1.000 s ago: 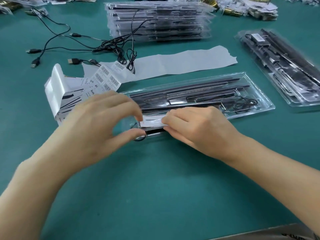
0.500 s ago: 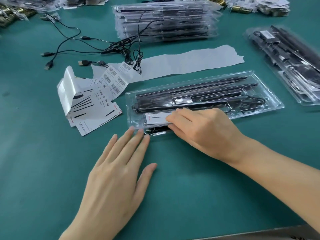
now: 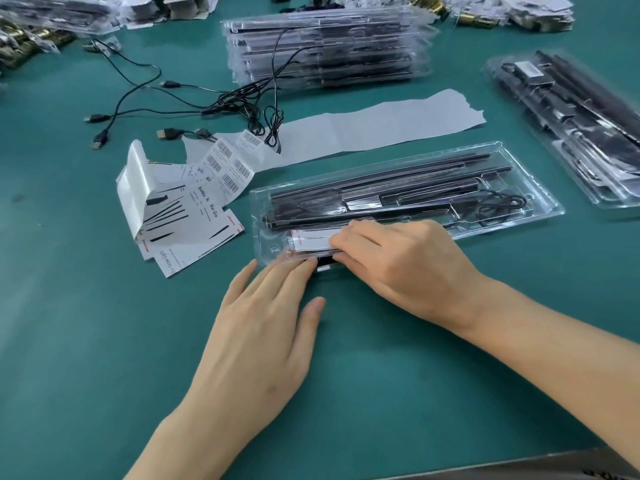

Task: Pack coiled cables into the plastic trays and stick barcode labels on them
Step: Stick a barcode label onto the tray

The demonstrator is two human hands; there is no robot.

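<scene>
A clear plastic tray (image 3: 530, 188) lies across the green table in front of me, holding long black bars and a coiled black cable (image 3: 498, 207) at its right end. A white label (image 3: 308, 239) sits on the tray's near left part. My right hand (image 3: 401, 265) presses on the label's right end with curled fingers. My left hand (image 3: 263, 327) lies flat on the table, its straight fingertips touching the tray's near left edge. A strip of barcode labels (image 3: 225, 164) lies left of the tray.
Loose black USB cables (image 3: 221, 102) sprawl at the back left. A stack of packed trays (image 3: 325, 46) stands behind, with white backing paper (image 3: 381, 123) before it. More packed trays (image 3: 571, 126) lie at the right. Printed label sheets (image 3: 183, 216) curl at the left.
My left hand came off the label and went flat on the table at the tray's near edge. My right hand stayed on the label.
</scene>
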